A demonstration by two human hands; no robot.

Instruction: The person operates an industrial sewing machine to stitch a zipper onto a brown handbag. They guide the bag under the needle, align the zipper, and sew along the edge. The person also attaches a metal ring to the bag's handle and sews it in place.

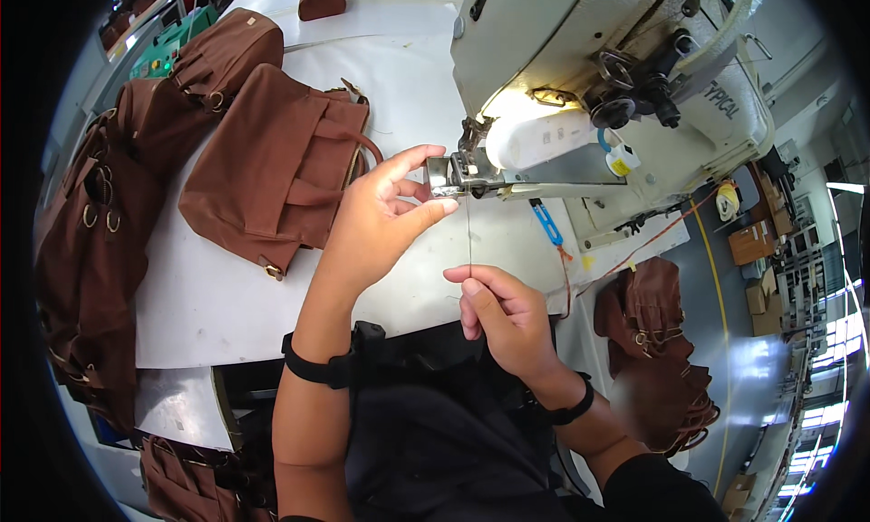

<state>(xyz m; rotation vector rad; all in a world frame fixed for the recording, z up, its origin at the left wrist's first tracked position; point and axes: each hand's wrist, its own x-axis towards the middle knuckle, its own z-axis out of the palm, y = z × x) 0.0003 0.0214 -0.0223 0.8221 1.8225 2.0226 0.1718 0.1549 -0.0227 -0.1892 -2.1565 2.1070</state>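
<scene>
The sewing machine (535, 60) stands at the upper right, its narrow arm (562, 188) reaching left over the white table. My left hand (381, 209) is curled round the metal end (439, 175) of that arm, index finger on top and thumb underneath. Whether a small part sits inside that grip is hidden. A thin dark thread (469, 236) hangs from beneath the needle area. Lower down, my right hand (503, 315) pinches this thread between thumb and index finger, and the thread is taut. Blue thread snips (546, 221) lie on the table right of both hands.
A brown handbag (263, 173) lies left of my left forearm, with more brown bags (100, 223) heaped along the table's left side. Other brown bags (645, 309) are piled at the lower right. An orange cord (648, 236) runs beside the machine. Boxes (750, 241) stand beyond.
</scene>
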